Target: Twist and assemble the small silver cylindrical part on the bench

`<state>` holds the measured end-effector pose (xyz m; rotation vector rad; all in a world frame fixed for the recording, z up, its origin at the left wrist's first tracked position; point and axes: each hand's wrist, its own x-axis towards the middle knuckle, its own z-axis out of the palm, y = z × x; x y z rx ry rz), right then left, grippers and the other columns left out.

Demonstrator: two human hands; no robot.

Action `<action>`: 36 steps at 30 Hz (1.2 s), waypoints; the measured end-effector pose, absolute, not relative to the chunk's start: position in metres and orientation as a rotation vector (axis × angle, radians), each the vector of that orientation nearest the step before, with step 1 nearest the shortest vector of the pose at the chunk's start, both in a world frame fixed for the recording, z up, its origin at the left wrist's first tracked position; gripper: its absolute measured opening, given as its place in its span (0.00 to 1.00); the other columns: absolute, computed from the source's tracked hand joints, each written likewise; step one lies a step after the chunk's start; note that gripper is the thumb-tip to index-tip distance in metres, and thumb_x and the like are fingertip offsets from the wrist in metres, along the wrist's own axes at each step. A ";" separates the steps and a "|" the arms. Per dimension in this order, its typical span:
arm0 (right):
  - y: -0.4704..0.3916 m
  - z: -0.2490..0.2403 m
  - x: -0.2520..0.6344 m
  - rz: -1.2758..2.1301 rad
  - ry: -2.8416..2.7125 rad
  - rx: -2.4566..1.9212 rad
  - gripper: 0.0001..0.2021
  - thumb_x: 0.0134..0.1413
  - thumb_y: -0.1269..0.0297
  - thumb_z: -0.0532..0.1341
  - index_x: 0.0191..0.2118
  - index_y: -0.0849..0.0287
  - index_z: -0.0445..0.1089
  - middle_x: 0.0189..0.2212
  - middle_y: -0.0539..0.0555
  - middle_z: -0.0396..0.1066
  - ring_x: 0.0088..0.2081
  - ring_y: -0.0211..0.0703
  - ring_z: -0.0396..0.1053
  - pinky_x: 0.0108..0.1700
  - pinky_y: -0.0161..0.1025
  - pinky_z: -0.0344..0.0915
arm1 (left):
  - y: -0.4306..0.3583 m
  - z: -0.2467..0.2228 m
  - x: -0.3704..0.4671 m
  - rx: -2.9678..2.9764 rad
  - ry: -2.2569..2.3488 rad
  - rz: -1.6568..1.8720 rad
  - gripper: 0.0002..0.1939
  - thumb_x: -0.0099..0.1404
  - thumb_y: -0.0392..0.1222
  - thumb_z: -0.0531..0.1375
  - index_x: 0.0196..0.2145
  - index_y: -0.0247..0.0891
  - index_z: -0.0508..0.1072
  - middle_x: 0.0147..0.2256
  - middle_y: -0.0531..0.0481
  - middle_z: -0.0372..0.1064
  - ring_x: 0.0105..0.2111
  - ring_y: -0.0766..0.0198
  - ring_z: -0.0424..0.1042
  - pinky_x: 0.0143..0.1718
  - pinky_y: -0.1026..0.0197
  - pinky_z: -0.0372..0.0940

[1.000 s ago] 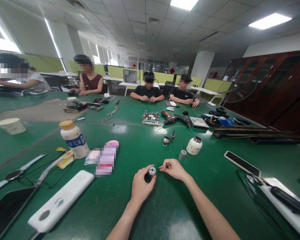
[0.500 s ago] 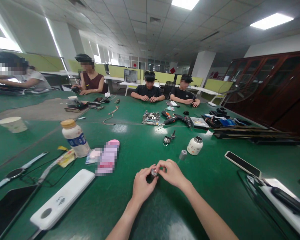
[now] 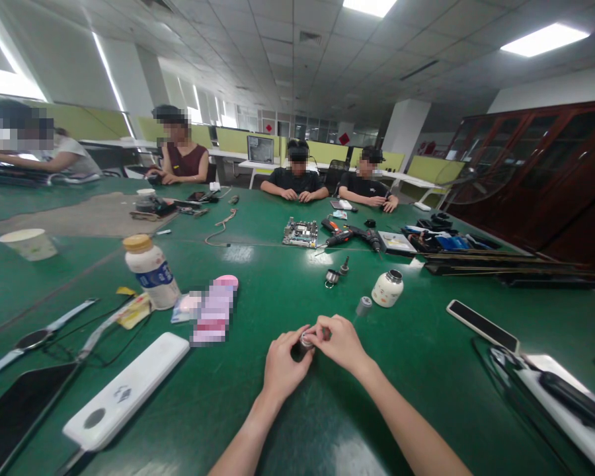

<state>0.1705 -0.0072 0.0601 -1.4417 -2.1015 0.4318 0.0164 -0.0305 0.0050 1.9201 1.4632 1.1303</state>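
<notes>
Lower centre of the frame: my left hand [image 3: 282,362] grips a small metal cylinder [image 3: 305,342] upright over the green table [image 3: 287,284]. My right hand [image 3: 341,342] meets it, fingertips pinched on the cylinder's top. Just above right lie a grey cap [image 3: 363,306] and a white jar [image 3: 387,289], apart from both hands.

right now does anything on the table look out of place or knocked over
Nothing looks spilled or tipped. The white jar stands upright with its top open, a small grey cap beside it. Both hands hold a small metal cylinder.
</notes>
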 end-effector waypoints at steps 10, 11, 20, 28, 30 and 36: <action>0.014 0.054 0.201 0.807 -1.998 -1.337 0.14 0.52 0.67 0.63 0.21 0.55 0.58 0.26 0.50 0.77 0.39 0.48 0.78 0.33 0.35 0.66 | -0.030 0.002 0.019 1.874 1.568 1.232 0.20 0.58 0.40 0.62 0.49 0.43 0.74 0.41 0.48 0.77 0.41 0.55 0.74 0.44 0.52 0.68; 0.016 0.049 0.205 0.816 -2.009 -1.346 0.13 0.51 0.68 0.64 0.21 0.55 0.59 0.25 0.50 0.76 0.39 0.48 0.78 0.32 0.34 0.65 | -0.030 0.001 0.019 1.868 1.574 1.253 0.20 0.58 0.40 0.62 0.50 0.43 0.74 0.40 0.48 0.77 0.40 0.55 0.74 0.44 0.53 0.68; -0.007 -0.004 0.204 0.719 -1.733 -1.288 0.17 0.55 0.58 0.61 0.21 0.54 0.56 0.31 0.57 0.78 0.42 0.50 0.77 0.46 0.46 0.68 | -0.028 0.000 0.018 1.878 1.570 1.298 0.19 0.58 0.39 0.62 0.48 0.42 0.75 0.39 0.48 0.77 0.38 0.56 0.75 0.42 0.54 0.70; -0.018 -0.007 0.196 0.634 -1.475 -1.252 0.19 0.58 0.49 0.58 0.23 0.53 0.54 0.32 0.60 0.78 0.42 0.51 0.77 0.43 0.46 0.71 | -0.028 -0.001 0.018 1.879 1.560 1.288 0.19 0.58 0.39 0.63 0.48 0.42 0.74 0.40 0.49 0.77 0.38 0.58 0.74 0.43 0.56 0.69; -0.018 -0.004 0.192 0.580 -1.442 -1.236 0.19 0.58 0.50 0.58 0.23 0.53 0.54 0.33 0.59 0.77 0.42 0.51 0.76 0.45 0.46 0.70 | -0.028 0.000 0.018 1.882 1.552 1.283 0.19 0.59 0.39 0.62 0.49 0.42 0.74 0.40 0.49 0.77 0.38 0.58 0.74 0.43 0.56 0.69; -0.019 0.000 0.163 0.414 -1.448 -1.159 0.13 0.60 0.59 0.58 0.25 0.54 0.59 0.36 0.57 0.76 0.43 0.47 0.74 0.49 0.46 0.67 | -0.028 0.000 0.017 1.905 1.531 1.261 0.19 0.59 0.39 0.62 0.49 0.42 0.74 0.39 0.49 0.77 0.38 0.58 0.74 0.42 0.56 0.68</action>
